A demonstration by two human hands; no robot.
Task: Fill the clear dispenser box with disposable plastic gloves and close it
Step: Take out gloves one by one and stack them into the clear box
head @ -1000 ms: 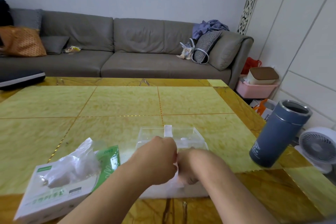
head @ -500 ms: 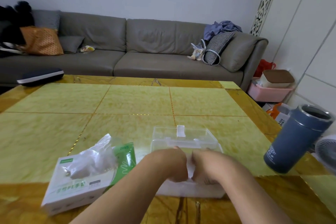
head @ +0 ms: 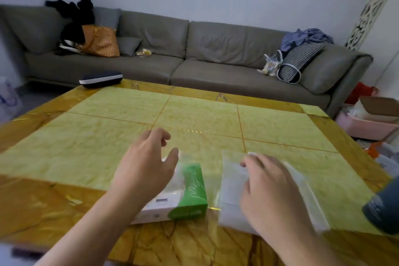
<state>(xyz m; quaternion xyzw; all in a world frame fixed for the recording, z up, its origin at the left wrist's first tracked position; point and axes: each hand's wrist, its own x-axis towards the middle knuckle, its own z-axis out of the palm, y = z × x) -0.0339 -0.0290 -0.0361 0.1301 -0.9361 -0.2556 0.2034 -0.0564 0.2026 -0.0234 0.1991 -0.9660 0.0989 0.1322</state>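
The clear dispenser box (head: 233,190) lies on the yellow table (head: 108,147), right of centre near the front edge, blurred by motion. My right hand (head: 274,192) rests on top of it with fingers loosely bent. To its left sits the white and green carton of plastic gloves (head: 185,198), with crumpled clear gloves poking out of its top. My left hand (head: 146,168) hovers over the carton, fingers spread and relaxed, holding nothing.
A dark blue tumbler (head: 384,209) stands at the right edge of the table. A dark case (head: 100,79) lies at the far left corner. A grey sofa (head: 194,54) runs behind the table. Pink bin and boxes (head: 367,119) sit on the floor at right.
Both hands were together on the dispenser box. My left hand has let go and moved left over the glove carton. The view has swung left.
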